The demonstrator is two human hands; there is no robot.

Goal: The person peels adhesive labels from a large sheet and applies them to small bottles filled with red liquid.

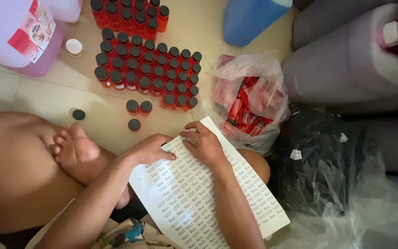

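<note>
A white sheet of small printed stickers [199, 193] lies across my lap. My left hand [150, 150] rests on the sheet's upper left edge, fingers flat and pointing right. My right hand [204, 142] presses on the sheet's top corner, fingertips curled against the stickers close to my left fingertips. Whether a sticker is pinched between the fingers cannot be told. Just beyond the hands, several small red bottles with black caps [148, 69] stand in rows on the tiled floor.
A clear plastic bag of red bottles [249, 103] sits right of the sheet. Loose black caps [134, 124] and a white cap [74, 46] lie on the floor. A pink jug [19, 37], a blue container [249, 18], purple jugs [355, 60] and dark bags [318, 161] surround me.
</note>
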